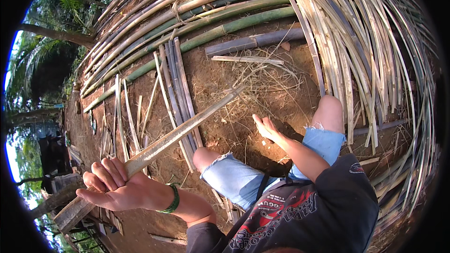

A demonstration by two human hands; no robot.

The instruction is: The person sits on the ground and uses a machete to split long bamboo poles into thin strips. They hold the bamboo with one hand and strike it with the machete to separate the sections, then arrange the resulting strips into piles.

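Note:
My left hand (115,186), with a green band at the wrist, is closed around a long split bamboo strip (187,126). The strip slants from lower left up to the right, its far tip near dry shavings on the soil. My right hand (266,127) reaches forward over the ground between my bare knees, fingers spread, holding nothing. It hovers close to the loose dry fibres (262,77). I am squatting in torn denim shorts.
Long green and tan bamboo poles (225,16) lie stacked along the far side. A big fan of thin split strips (365,51) covers the right. A few greyish strips (180,84) lie on the soil at centre left. Trees stand at far left.

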